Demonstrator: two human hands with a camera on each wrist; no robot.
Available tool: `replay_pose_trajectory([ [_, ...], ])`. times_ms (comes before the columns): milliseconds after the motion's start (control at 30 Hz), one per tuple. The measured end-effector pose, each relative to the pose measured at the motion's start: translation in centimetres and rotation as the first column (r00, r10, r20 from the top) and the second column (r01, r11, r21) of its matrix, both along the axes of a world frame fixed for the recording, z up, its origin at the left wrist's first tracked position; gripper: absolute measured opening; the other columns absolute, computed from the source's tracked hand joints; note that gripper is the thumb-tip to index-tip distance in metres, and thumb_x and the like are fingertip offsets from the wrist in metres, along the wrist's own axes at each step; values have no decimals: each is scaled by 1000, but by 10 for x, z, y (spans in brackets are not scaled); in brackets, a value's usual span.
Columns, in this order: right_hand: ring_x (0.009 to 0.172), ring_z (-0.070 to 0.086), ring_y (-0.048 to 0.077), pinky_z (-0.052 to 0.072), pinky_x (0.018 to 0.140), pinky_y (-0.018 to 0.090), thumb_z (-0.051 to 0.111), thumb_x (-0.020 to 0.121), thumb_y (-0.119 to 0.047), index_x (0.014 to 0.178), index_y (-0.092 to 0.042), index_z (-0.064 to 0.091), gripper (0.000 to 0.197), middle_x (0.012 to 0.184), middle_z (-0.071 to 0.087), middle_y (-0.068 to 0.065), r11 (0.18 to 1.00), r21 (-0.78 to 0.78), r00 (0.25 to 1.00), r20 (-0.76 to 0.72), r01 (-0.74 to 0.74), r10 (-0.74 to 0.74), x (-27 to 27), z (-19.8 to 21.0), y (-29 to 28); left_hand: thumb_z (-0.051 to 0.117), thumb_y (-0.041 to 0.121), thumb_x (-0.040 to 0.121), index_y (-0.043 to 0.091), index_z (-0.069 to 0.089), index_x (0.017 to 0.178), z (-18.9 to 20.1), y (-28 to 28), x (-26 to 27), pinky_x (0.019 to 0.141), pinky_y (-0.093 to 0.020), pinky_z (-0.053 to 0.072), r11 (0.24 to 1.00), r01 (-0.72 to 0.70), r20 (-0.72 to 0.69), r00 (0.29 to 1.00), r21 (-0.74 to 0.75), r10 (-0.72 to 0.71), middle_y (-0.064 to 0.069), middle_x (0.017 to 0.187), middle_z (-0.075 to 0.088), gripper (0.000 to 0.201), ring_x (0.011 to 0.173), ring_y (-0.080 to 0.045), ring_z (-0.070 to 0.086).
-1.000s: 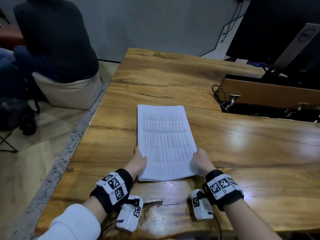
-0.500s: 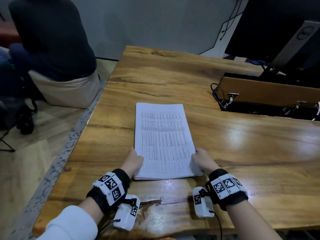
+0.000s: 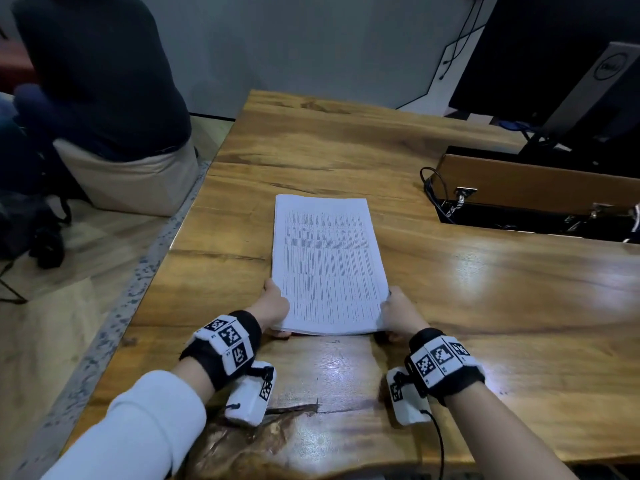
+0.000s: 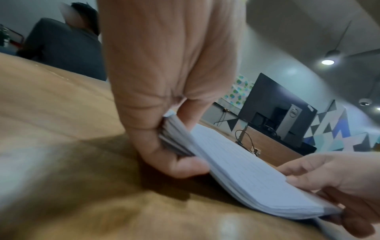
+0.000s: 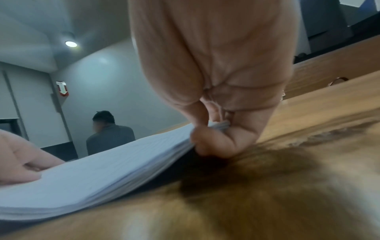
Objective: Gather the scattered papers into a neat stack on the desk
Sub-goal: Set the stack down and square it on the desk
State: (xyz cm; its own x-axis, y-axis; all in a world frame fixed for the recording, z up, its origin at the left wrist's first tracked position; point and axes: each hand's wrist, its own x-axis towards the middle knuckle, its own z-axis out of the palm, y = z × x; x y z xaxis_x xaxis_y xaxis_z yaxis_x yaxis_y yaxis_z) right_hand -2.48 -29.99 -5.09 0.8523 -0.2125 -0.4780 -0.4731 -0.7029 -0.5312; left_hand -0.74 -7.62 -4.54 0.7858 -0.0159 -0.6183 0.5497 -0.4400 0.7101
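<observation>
**Head view: both hands grip one paper stack on the desk**

Head view shows the stack (image 3: 329, 265) lying lengthwise on the wooden desk (image 3: 485, 306), its printed top sheet facing up and its edges lined up. The far end rests on the wood; the near end is raised a little off it, as the wrist views show.

The left hand (image 3: 275, 304) holds the near left corner, thumb on top and fingers curled under the sheets. From the left wrist view, the thumb (image 4: 191, 116) presses down on the top sheet while a finger sits beneath the pile, pinching it.

The right hand (image 3: 398, 315) holds the near right corner in the same way. In the right wrist view its thumb (image 5: 197, 113) lies on the top page and a curled finger supports the pile from below, with a dark shadow under the lifted corner.

Both wrists carry black bands with square markers and small white cameras.

A monitor (image 3: 554, 57) stands at the far right of the desk, behind an open cable tray (image 3: 540, 188) with a wooden flap. Off the desk's left side, a person (image 3: 100, 71) in a dark top sits with their back turned.
</observation>
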Motion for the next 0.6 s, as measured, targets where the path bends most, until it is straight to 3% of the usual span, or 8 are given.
replay_pose_trajectory([
  [33,63,47,13,36,44,23,55,82,0,104,-4,38,28,75,47,0,999,-8,1000,-1,32,-32,6,0,-2,35,2,90,13,9,149,-4,1,10,74,-43,56,1000,15,5,1000,-6,-15,-23,145,36,66,125,-41,50],
  [67,64,48,16,34,43,24,54,83,0,103,-5,37,26,74,47,1,997,-4,997,3,71,-71,11,1,-1,36,7,87,16,6,149,-12,4,23,82,-46,54,999,52,-1,999,-9,-52,-20,149,31,69,131,-39,43],
  [133,70,50,22,33,44,25,53,84,0,107,-1,40,27,77,48,3,996,13,995,27,92,-92,24,0,-4,36,12,85,18,-1,149,-41,9,52,109,-50,37,991,134,-20,991,-11,-134,-12,158,16,75,141,-32,28],
  [200,79,51,27,33,47,26,50,87,-2,116,4,41,31,80,50,4,995,32,995,30,91,-92,35,0,-4,37,8,88,14,-3,149,-43,12,64,115,-46,29,988,157,3,988,4,-157,-10,158,16,73,142,-30,27],
  [300,78,51,29,34,46,27,46,90,-3,120,2,39,31,90,52,12,992,64,993,24,112,-114,47,3,-5,37,-3,89,7,15,147,1,4,58,113,-40,33,987,159,97,982,16,-160,-10,150,34,62,135,-28,37],
  [433,60,48,20,35,43,27,49,89,-1,108,-2,37,23,74,47,6,990,54,991,-15,132,-131,60,4,-1,42,-4,90,-1,47,128,12,-1,70,92,-30,40,990,98,205,972,104,-118,-8,128,54,38,116,-27,52],
  [500,63,48,21,37,46,26,48,89,0,112,1,38,25,72,44,4,992,21,992,-26,127,-126,66,2,0,45,-2,89,-2,52,124,10,-1,74,88,-30,42,986,87,223,968,139,-116,-16,129,58,36,115,-32,55],
  [600,72,53,28,39,44,28,53,85,1,109,-2,39,28,83,51,9,991,19,991,-28,129,-129,75,1,-2,48,-1,88,4,58,117,6,0,76,79,-27,40,985,89,235,964,151,-123,-18,125,61,31,98,-26,55],
])
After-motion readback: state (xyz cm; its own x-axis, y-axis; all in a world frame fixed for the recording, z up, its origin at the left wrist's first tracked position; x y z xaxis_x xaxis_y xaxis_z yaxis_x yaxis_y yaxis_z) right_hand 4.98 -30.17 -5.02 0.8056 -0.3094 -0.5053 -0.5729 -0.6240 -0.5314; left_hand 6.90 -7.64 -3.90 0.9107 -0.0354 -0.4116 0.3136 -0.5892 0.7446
